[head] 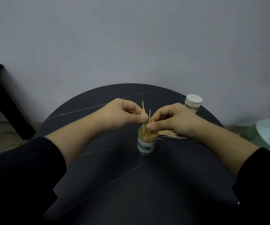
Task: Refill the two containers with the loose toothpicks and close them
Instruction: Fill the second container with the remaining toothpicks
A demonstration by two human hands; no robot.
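Head view
Left hand [123,113]: fingers [131,109] and thumb curled, pinching a few upright toothpicks [143,109] above the open container.
Right hand [171,120]: fingers and thumb curled, pinching toothpicks at the container's mouth.
Open container [146,142]: upright at the centre of the table [131,184], lid off, nearly full.
Loose toothpicks [170,133]: small pile just right of it, under the right hand.
Capped container [192,103]: white lid on, at the far right edge of the table.

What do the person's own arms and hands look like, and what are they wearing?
Both hands are bare: the left hand and the right hand show no gloves, rings or watch, and the nails are short. Each arm wears a loose black long sleeve, the left sleeve and the right sleeve, ending partway up the forearm, with no visible markings.
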